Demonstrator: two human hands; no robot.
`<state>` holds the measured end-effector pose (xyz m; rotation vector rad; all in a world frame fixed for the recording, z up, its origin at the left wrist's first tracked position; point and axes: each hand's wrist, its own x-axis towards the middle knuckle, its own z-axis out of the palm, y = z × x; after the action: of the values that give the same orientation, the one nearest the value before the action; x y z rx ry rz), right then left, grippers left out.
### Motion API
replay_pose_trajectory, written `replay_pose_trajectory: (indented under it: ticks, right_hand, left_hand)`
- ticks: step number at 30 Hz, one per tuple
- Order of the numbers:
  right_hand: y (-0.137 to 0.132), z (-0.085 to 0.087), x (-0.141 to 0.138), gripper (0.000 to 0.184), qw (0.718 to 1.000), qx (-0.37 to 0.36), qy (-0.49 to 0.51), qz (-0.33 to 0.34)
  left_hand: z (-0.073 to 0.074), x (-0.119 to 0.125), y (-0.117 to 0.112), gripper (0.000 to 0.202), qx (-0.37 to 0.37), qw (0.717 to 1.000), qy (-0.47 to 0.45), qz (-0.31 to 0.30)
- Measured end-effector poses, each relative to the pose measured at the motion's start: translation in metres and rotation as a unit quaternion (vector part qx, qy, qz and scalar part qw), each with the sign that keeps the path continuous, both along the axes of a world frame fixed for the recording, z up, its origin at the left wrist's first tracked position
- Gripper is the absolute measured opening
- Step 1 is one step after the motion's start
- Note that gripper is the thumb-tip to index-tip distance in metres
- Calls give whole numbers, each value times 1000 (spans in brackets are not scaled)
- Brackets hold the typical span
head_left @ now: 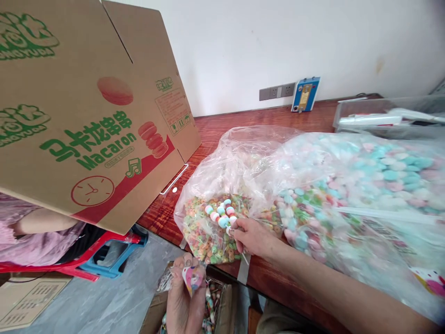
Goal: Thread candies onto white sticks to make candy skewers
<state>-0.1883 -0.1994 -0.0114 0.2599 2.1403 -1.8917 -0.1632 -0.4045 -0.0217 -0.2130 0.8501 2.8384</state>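
Candy skewers [222, 217] lie just below the view's centre at six o'clock, over the clear bag of small ring candies [208, 248], pinched at their lower ends by the right hand [253, 237], seemingly so the threaded pieces stay untouched, with a white stick [245, 259] showing towards five o'clock. At seven o'clock, the left hand [187, 294] grips a colourful printed piece [193, 279] between thumb and fingers, probably to keep its print side steady, above an open carton [225, 308].
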Motion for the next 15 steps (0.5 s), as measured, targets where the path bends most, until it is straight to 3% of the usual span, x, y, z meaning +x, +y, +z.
replay_pose_trajectory:
  ticks: [4, 7, 11, 15]
  right_hand:
    - [10, 10, 11, 19, 999, -51, 13, -9]
    - [37, 30, 43, 30, 997, -51, 54, -7]
    - [84, 50, 103, 30, 988, 76, 131, -40]
    - [118, 37, 163, 32, 979, 130, 144, -68]
  left_hand:
    - [3, -3, 13, 24, 66, 998, -3, -17]
    - [6, -7, 30, 22, 102, 994, -16, -44]
    - [8, -12, 62, 25, 94, 992, -45, -67]
    - [11, -10, 100, 26, 46, 993, -67, -90]
